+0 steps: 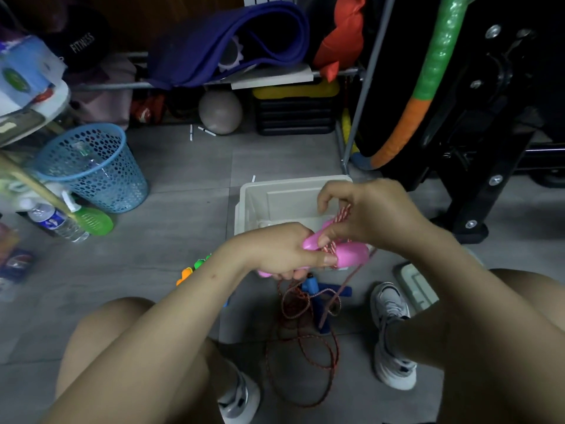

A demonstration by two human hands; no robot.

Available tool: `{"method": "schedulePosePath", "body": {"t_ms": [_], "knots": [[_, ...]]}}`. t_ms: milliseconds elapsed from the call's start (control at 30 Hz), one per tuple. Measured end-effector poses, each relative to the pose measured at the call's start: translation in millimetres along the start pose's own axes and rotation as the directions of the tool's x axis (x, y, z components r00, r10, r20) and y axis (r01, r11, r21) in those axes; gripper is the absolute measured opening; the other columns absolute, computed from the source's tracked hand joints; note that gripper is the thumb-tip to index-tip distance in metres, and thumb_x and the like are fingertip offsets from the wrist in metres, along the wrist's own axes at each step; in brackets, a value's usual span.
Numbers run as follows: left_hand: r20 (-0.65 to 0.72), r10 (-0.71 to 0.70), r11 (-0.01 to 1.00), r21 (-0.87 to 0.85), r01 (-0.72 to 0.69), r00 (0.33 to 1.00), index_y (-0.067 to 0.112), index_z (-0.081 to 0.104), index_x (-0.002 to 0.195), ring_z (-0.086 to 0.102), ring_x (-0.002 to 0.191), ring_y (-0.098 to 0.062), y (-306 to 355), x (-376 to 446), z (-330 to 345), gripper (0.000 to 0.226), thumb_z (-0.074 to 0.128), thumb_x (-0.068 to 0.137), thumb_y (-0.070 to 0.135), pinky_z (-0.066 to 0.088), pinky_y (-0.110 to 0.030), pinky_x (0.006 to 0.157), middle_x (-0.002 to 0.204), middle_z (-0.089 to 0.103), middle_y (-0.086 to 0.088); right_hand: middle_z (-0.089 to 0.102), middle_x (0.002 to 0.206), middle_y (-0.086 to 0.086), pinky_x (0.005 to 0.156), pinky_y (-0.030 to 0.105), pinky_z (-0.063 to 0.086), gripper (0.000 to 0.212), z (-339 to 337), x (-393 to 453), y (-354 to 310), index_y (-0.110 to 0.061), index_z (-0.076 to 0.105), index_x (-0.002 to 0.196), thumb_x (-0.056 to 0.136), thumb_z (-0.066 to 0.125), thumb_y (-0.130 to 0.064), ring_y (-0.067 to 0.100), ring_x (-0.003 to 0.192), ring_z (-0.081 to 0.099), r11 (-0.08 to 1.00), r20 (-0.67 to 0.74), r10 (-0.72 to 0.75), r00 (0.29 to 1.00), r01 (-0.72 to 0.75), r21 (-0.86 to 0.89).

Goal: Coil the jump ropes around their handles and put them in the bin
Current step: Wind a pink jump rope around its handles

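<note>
Pink handles (342, 255): left hand (281, 249) is gripping them over the bin's (253, 203) near rim. Rope (305, 347), red-white: right hand (370, 215) is pinching a strand just above the handles; the rest is trailing in loose loops on the floor (183, 209) between the shoes. Blue handles (318, 289) are lying under the hands. Bare tile is lying to the bin's left, a rack leg (360, 111) just behind its right corner.

Dim room, grey tiled floor (183, 166), metal rack (363, 87).
</note>
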State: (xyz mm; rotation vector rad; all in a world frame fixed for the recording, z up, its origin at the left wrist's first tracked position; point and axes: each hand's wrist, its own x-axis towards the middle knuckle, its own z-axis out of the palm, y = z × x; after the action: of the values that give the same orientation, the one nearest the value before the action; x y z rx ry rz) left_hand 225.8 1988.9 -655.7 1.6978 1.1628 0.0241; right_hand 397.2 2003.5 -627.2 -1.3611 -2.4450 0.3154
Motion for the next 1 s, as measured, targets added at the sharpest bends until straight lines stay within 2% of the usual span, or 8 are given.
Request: {"method": "schedulePosePath", "body": {"t_ms": [167,300,367,467,567,800,867,1000], "knots": [[0.142,-0.034,0.999,0.019,0.032,0.989,0.017,0.067,0.08,0.042,0.043,-0.011,3,-2,2,0.027,0.058,0.091,0.04,0.037,-0.019,0.046,0.053,0.052,0.003,0.058,0.059,-0.005,0.059,0.025,0.041,0.03,3,7,8,-0.023,0.061,0.065,0.054,0.087,-0.032,0.005,0.056,0.049,0.902,0.262,0.019,0.965,-0.129,0.412],[0.262,0.018,1.0,-0.029,-0.011,0.965,0.017,0.066,0.083,0.04,0.043,-0.009,7,-8,2,0.02,0.059,0.092,0.033,0.036,-0.02,0.048,0.051,0.049,0.007,0.063,0.07,-0.003,0.062,0.018,0.046,0.017,10,8,21,-0.016,0.064,0.075,0.068,0.079,-0.013,0.006,0.065,0.057,0.617,0.449,-0.195,0.872,-0.247,0.747],[0.295,0.043,0.998,-0.058,-0.027,0.955,0.018,0.065,0.082,0.039,0.043,-0.008,7,-10,0,0.017,0.059,0.093,0.029,0.035,-0.019,0.048,0.053,0.048,0.005,0.064,0.069,-0.004,0.059,0.017,0.046,0.011,11,8,26,-0.019,0.066,0.075,0.072,0.071,-0.01,0.006,0.063,0.057,0.534,0.507,-0.219,0.833,-0.333,0.778],[0.295,0.037,0.999,-0.035,-0.028,0.955,0.022,0.064,0.075,0.042,0.046,-0.008,2,-13,2,0.016,0.063,0.09,0.028,0.036,-0.021,0.05,0.055,0.05,0.002,0.063,0.072,0.001,0.06,0.021,0.046,0.013,18,7,28,-0.019,0.069,0.072,0.069,0.08,-0.025,0.011,0.065,0.056,0.589,0.576,-0.178,0.798,-0.383,0.712],[0.279,0.05,0.998,-0.037,-0.041,0.959,0.029,0.064,0.064,0.043,0.047,-0.009,-1,-15,2,0.025,0.065,0.089,0.028,0.037,-0.021,0.051,0.055,0.051,0.004,0.063,0.07,0.005,0.064,0.028,0.044,0.015,25,7,27,-0.022,0.072,0.063,0.065,0.079,-0.035,0.014,0.066,0.055,0.596,0.559,-0.101,0.823,-0.399,0.696],[0.249,0.067,0.996,-0.068,-0.052,0.966,0.027,0.064,0.065,0.04,0.048,-0.012,-3,-20,-4,0.024,0.065,0.089,0.03,0.035,-0.02,0.049,0.055,0.051,0.004,0.066,0.066,-0.006,0.058,0.016,0.047,0.013,34,5,27,-0.021,0.07,0.066,0.078,0.066,-0.017,0.003,0.059,0.058,0.403,0.504,-0.154,0.85,-0.412,0.817],[0.232,0.07,0.995,-0.081,-0.052,0.97,0.022,0.064,0.071,0.039,0.047,-0.012,-4,-21,-6,0.019,0.064,0.089,0.029,0.034,-0.021,0.049,0.054,0.051,0.005,0.063,0.066,-0.009,0.055,0.014,0.044,0.011,35,5,24,-0.024,0.069,0.068,0.078,0.067,-0.027,0.002,0.058,0.055,0.308,0.467,-0.148,0.872,-0.408,0.859],[0.166,0.086,0.992,-0.101,-0.069,0.982,0.025,0.06,0.062,0.039,0.045,-0.012,-8,-24,-12,0.028,0.065,0.089,0.028,0.034,-0.021,0.048,0.053,0.053,0.007,0.052,0.068,0.002,0.046,0.02,0.029,0.04,39,3,24,-0.025,0.069,0.077,0.066,0.072,-0.062,0.009,0.053,0.04,0.211,0.41,-0.12,0.904,-0.38,0.901]]}}
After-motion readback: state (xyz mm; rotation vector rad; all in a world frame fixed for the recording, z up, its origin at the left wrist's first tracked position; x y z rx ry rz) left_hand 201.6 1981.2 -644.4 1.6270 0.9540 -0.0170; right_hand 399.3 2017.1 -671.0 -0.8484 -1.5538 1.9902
